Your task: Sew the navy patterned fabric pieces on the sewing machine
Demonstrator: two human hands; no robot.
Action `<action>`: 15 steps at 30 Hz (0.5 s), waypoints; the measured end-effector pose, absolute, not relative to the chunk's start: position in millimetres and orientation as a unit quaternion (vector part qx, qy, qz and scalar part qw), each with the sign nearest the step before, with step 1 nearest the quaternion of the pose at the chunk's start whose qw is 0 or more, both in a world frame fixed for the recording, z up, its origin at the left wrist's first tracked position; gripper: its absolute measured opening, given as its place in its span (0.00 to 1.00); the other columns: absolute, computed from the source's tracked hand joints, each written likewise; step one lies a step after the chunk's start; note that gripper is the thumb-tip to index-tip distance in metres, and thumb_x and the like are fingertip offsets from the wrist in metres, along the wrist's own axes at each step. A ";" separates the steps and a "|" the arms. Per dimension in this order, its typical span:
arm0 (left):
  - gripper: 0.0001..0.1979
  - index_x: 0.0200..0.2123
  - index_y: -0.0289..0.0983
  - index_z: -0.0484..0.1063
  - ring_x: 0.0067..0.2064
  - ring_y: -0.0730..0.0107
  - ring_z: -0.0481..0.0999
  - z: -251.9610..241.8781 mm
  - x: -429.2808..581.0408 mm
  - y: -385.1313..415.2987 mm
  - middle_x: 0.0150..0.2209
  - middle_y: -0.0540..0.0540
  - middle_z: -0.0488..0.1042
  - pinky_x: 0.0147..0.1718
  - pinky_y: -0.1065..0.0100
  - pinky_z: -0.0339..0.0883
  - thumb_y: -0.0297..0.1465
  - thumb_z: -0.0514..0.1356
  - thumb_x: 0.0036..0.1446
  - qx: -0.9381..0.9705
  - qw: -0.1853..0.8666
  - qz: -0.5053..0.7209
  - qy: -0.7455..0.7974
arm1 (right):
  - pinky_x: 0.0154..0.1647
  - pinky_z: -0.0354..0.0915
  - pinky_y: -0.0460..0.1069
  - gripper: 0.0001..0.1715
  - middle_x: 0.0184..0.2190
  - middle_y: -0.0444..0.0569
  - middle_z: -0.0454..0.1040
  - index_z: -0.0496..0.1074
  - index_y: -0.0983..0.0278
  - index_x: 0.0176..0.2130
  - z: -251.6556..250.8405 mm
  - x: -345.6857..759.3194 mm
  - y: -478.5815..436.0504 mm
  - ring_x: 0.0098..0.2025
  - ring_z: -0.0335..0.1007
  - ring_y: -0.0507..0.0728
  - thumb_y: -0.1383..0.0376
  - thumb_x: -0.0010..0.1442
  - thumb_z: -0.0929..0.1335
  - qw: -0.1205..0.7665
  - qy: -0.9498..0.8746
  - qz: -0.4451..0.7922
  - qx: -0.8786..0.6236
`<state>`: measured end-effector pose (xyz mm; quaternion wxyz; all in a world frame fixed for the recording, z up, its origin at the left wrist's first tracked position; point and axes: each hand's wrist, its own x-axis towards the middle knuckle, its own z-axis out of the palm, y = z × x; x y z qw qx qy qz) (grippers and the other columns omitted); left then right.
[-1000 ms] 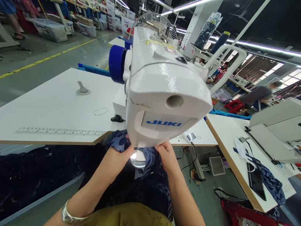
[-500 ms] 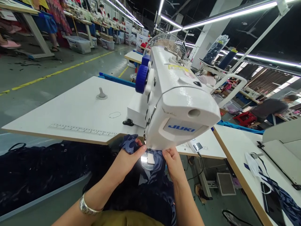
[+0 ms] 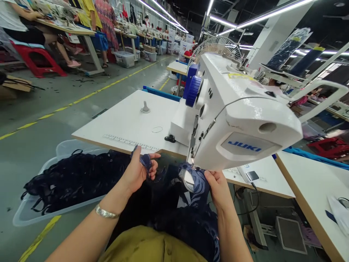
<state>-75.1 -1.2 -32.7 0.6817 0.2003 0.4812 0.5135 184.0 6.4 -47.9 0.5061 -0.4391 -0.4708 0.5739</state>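
Observation:
A white JUKI sewing machine (image 3: 240,120) stands on a white table (image 3: 128,123) in front of me. Dark blue patterned fabric (image 3: 188,203) lies under its head and over my lap. My left hand (image 3: 137,171) pinches a fold of this fabric to the left of the needle, its fingers closed round it. On the right, just below the machine's head, my right hand (image 3: 216,185) grips the cloth beside the lit needle plate (image 3: 188,178). A silver bracelet (image 3: 105,213) sits on my left wrist.
A clear tray (image 3: 32,214) of dark garments lies on the floor at my left. A ruler strip (image 3: 128,142) runs along the table's front edge, a thread stand base (image 3: 145,107) behind it. Another table (image 3: 308,189) is at right. People work at benches beyond a yellow floor line.
My left hand has drawn away from the needle to the left, pulling a fold of fabric with it. My view has swung left, so the machine now sits further right.

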 end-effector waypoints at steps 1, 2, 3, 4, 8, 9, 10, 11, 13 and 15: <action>0.30 0.40 0.34 0.66 0.21 0.74 0.59 -35.4 -77.5 -2.9 0.20 0.54 0.61 0.21 0.69 0.56 0.56 0.47 0.56 0.199 0.673 0.512 0.496 | 0.59 0.57 0.55 0.21 0.46 0.48 0.75 0.69 0.58 0.50 -48.4 183.8 6.5 0.53 0.68 0.58 0.59 0.57 0.69 0.506 -0.468 0.574 -0.443; 0.26 0.40 0.34 0.66 0.22 0.75 0.59 -38.8 -79.3 -5.2 0.22 0.54 0.62 0.22 0.70 0.55 0.53 0.54 0.54 0.204 0.659 0.514 0.509 | 0.59 0.58 0.56 0.20 0.46 0.48 0.75 0.69 0.58 0.49 -48.7 183.8 6.6 0.53 0.68 0.59 0.58 0.57 0.69 0.505 -0.467 0.571 -0.447; 0.23 0.41 0.34 0.66 0.25 0.76 0.62 -42.7 -80.7 -8.4 0.25 0.54 0.65 0.24 0.71 0.57 0.46 0.61 0.52 0.213 0.649 0.512 0.521 | 0.59 0.58 0.56 0.20 0.46 0.49 0.76 0.69 0.59 0.49 -48.9 183.9 6.5 0.53 0.68 0.59 0.58 0.56 0.70 0.505 -0.469 0.567 -0.451; 0.21 0.42 0.34 0.67 0.29 0.76 0.66 -47.0 -82.2 -12.4 0.29 0.52 0.68 0.29 0.71 0.60 0.38 0.66 0.48 0.226 0.646 0.503 0.528 | 0.59 0.58 0.56 0.20 0.46 0.49 0.76 0.70 0.59 0.48 -48.9 184.1 6.2 0.52 0.69 0.59 0.57 0.56 0.70 0.504 -0.472 0.563 -0.455; 0.20 0.45 0.32 0.69 0.47 0.68 0.71 -66.6 -90.0 -35.1 0.45 0.42 0.72 0.47 0.68 0.60 0.27 0.63 0.46 0.318 0.695 0.388 0.515 | 0.59 0.57 0.57 0.22 0.46 0.51 0.75 0.70 0.59 0.49 -49.4 185.7 3.9 0.51 0.69 0.60 0.55 0.56 0.70 0.492 -0.487 0.550 -0.467; 0.18 0.45 0.32 0.68 0.47 0.66 0.72 -71.9 -91.9 -40.6 0.46 0.40 0.73 0.47 0.66 0.61 0.31 0.60 0.50 0.350 0.696 0.350 0.519 | 0.60 0.57 0.57 0.22 0.46 0.51 0.75 0.69 0.59 0.49 -50.0 186.2 3.7 0.52 0.69 0.60 0.54 0.56 0.69 0.488 -0.493 0.545 -0.470; 0.17 0.45 0.33 0.67 0.48 0.64 0.72 -77.1 -93.5 -45.3 0.46 0.39 0.73 0.45 0.64 0.62 0.35 0.57 0.55 0.390 0.685 0.311 0.531 | 0.60 0.56 0.58 0.23 0.47 0.51 0.75 0.69 0.59 0.50 -50.7 186.6 3.7 0.52 0.68 0.60 0.54 0.56 0.69 0.486 -0.498 0.539 -0.474; 0.18 0.45 0.32 0.66 0.47 0.63 0.73 -82.0 -94.7 -48.9 0.45 0.38 0.73 0.44 0.64 0.62 0.39 0.52 0.58 0.426 0.662 0.285 0.547 | 0.60 0.56 0.58 0.23 0.46 0.51 0.75 0.69 0.59 0.50 -51.2 186.9 4.1 0.53 0.68 0.60 0.53 0.56 0.69 0.484 -0.504 0.533 -0.477; 0.22 0.48 0.32 0.61 0.39 0.63 0.75 -89.9 -96.3 -53.6 0.37 0.41 0.74 0.39 0.63 0.64 0.43 0.45 0.62 0.477 0.612 0.249 0.580 | 0.58 0.58 0.58 0.24 0.43 0.52 0.76 0.69 0.60 0.48 -51.5 187.1 4.8 0.52 0.68 0.61 0.52 0.55 0.70 0.480 -0.515 0.521 -0.482; 0.24 0.48 0.33 0.59 0.27 0.66 0.71 -93.3 -97.1 -56.0 0.29 0.47 0.69 0.31 0.63 0.65 0.46 0.42 0.61 0.498 0.575 0.226 0.608 | 0.54 0.62 0.56 0.22 0.39 0.51 0.75 0.70 0.60 0.44 -50.3 187.7 3.6 0.48 0.70 0.61 0.51 0.53 0.71 0.474 -0.530 0.508 -0.487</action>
